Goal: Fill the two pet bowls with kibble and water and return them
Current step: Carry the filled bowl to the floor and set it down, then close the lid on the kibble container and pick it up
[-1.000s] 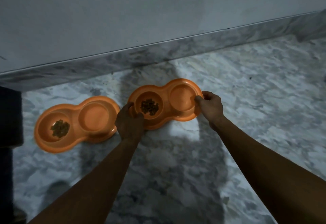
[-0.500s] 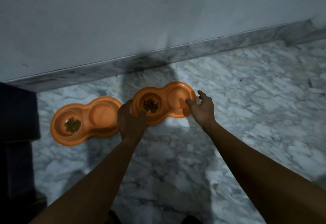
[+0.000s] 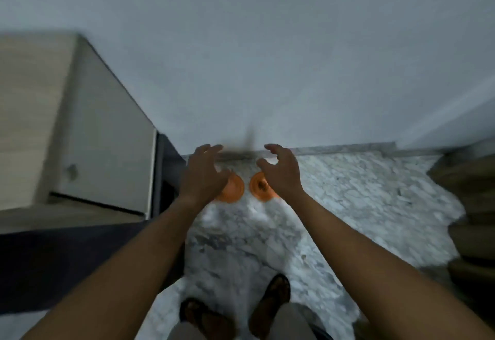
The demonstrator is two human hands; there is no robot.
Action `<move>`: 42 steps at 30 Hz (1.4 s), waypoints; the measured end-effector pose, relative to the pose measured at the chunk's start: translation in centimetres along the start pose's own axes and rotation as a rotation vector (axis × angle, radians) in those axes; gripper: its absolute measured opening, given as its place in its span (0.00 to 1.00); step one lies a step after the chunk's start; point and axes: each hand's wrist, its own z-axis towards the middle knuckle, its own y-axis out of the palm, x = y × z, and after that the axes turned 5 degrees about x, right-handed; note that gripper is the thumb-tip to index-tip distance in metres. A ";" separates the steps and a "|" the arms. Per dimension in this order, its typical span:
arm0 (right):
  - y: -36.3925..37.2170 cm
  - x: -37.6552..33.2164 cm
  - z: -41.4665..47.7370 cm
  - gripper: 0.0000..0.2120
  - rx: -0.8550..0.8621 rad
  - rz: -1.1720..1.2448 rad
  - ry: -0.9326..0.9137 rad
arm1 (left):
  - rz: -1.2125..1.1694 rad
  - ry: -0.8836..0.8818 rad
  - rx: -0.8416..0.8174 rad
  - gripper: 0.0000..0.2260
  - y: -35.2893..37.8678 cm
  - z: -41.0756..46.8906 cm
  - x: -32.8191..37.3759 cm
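Two orange double pet bowls lie far below on the marble floor by the wall. Only the right end of the left bowl point(image 3: 233, 189) shows past my left hand point(image 3: 203, 176). The left end of the right bowl point(image 3: 260, 187) holds a dark patch of kibble; my right hand point(image 3: 284, 172) covers the rest. Both hands hang high above the bowls, fingers spread, holding nothing. The view is blurred.
A pale wooden cabinet point(image 3: 72, 130) with a round knob stands at the left above a dark base. The white wall and marble skirting point(image 3: 348, 149) run behind the bowls. A brownish blurred object point(image 3: 471, 205) fills the right edge. My sandalled feet point(image 3: 276, 295) stand on the marble floor.
Both hands have let go of the right bowl and risen away from it. The view has pulled up and back, so the bowls look small and my feet show.
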 end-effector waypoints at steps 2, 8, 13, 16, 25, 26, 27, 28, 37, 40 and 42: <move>-0.9 -6.1 -3.3 0.22 -0.016 0.003 -0.075 | 0.071 0.064 0.064 0.27 -6.6 -2.2 1.1; 3.0 -21.8 -14.7 0.25 -0.058 -0.022 -0.312 | 0.187 0.201 0.243 0.24 -25.7 -9.5 -2.0; 12.8 -32.3 -25.9 0.24 -0.106 -0.032 -0.456 | 0.273 0.179 0.313 0.24 -40.7 -16.0 -13.0; 19.2 -37.1 -31.4 0.24 -0.137 -0.017 -0.484 | 0.322 0.128 0.322 0.25 -48.4 -19.5 -19.7; 35.4 -48.3 -37.7 0.19 -0.208 0.018 -0.515 | 0.274 0.025 0.393 0.22 -64.0 -19.7 -33.4; 37.6 -49.6 -37.5 0.19 -0.219 0.019 -0.523 | 0.267 0.003 0.397 0.22 -65.2 -19.3 -35.2; 39.9 -51.0 -37.3 0.18 -0.227 0.018 -0.534 | 0.262 -0.021 0.404 0.22 -66.5 -18.8 -37.0; 41.6 -52.1 -37.0 0.18 -0.233 0.020 -0.541 | 0.258 -0.038 0.409 0.22 -67.5 -18.4 -38.4; 55.6 -60.5 -39.5 0.18 -0.337 0.010 -0.479 | 0.175 -0.159 0.386 0.21 -77.2 -15.4 -49.5; 58.9 -62.9 -39.5 0.18 -0.319 -0.021 -0.486 | 0.157 -0.149 0.393 0.21 -79.7 -13.6 -52.5; 61.8 -64.1 -39.9 0.18 -0.313 -0.037 -0.466 | 0.140 -0.158 0.369 0.21 -81.3 -12.3 -55.4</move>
